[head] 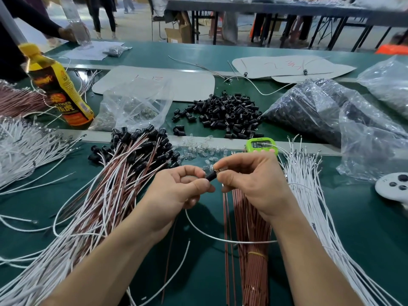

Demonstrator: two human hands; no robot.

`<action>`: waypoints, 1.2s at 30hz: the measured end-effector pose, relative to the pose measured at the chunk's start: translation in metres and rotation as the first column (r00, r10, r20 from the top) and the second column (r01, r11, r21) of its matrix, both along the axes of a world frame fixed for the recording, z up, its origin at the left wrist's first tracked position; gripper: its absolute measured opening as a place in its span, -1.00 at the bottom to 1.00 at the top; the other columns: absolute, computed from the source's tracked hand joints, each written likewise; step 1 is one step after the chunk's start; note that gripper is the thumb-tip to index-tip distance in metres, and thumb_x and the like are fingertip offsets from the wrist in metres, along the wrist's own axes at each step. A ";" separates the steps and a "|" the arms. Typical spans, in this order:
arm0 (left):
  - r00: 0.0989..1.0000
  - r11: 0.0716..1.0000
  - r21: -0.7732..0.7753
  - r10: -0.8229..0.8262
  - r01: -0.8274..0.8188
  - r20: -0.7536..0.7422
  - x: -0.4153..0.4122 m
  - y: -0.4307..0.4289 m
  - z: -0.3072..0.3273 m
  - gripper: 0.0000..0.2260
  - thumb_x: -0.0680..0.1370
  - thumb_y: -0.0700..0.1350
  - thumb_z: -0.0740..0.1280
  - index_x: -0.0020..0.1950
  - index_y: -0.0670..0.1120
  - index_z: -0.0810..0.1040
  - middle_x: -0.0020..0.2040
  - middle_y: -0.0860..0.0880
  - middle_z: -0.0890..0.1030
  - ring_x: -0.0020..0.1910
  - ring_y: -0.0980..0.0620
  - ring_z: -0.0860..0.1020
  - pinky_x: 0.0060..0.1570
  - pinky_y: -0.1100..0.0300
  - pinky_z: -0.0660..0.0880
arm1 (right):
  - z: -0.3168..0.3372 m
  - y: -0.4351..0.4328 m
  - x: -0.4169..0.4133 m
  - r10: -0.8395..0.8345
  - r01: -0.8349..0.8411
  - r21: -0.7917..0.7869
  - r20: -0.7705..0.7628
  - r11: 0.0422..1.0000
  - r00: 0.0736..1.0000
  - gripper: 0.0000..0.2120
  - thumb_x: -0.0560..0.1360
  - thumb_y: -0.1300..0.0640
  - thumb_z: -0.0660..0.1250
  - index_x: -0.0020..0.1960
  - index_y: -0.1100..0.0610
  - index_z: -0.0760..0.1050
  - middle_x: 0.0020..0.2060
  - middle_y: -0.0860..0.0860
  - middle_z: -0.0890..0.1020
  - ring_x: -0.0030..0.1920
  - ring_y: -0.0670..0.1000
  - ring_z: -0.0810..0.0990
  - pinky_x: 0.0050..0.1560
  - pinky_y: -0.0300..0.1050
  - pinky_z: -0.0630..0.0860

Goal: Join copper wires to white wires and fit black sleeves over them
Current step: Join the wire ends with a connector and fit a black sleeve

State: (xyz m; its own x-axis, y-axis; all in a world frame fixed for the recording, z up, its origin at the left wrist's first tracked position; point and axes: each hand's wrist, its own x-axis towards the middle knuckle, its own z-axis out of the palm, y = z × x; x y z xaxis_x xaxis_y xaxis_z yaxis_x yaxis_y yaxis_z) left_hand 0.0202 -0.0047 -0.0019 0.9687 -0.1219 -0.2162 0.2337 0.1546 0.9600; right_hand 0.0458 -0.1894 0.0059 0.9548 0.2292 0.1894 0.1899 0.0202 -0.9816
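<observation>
Desk (pixel 364 228): green mat, crowded.

Far right corner: large plastic bags (pixel 320 107) of dark parts, slumped together.

Left of centre: heap of finished leads (pixel 106 195), copper and white strands mixed. Their black-capped ends fan toward the middle of the desk.

Right side: loose sheaf of white wires (pixel 309 195) running from the near edge toward the far side. A second white sheaf (pixel 22 151) lies at the left edge.

Near edge, centre: copper bundle (pixel 249 250), bound by a yellow band, lying under the right forearm.

Middle of the desk, beyond the hands: pile of loose sleeves (pixel 227 111). A clear bag (pixel 136 102) sits just left of it and a yellow bottle (pixel 64 89) stands upright further left.

Left hand (pixel 176 191): fingers curled, thumb and forefinger pinching the black sleeve (pixel 211 176).

Right hand (pixel 254 180): fingers curled, thumb and forefinger pinching at the sleeve's other end. What sits between those fingertips is too small to tell.

Sleeve position: held above the desk centre, between both hands, tilted.

One white wire (pixel 220 238) loops on the mat below the hands.

Green timer (pixel 261 144): just beyond the right hand.
</observation>
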 end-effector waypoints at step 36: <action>0.994 1.000 -0.020 -0.019 0.021 0.106 0.005 0.004 -0.009 -0.74 0.27 -0.09 0.53 -0.05 -0.02 0.78 -0.29 -0.14 0.69 -0.48 0.14 0.28 -0.49 0.37 0.23 | 0.002 0.011 -0.006 0.120 0.007 0.293 -0.414 0.956 0.902 -0.77 0.23 0.06 0.56 -0.23 0.22 0.73 -0.37 0.15 0.67 -0.36 0.04 0.70 -0.32 -0.23 0.64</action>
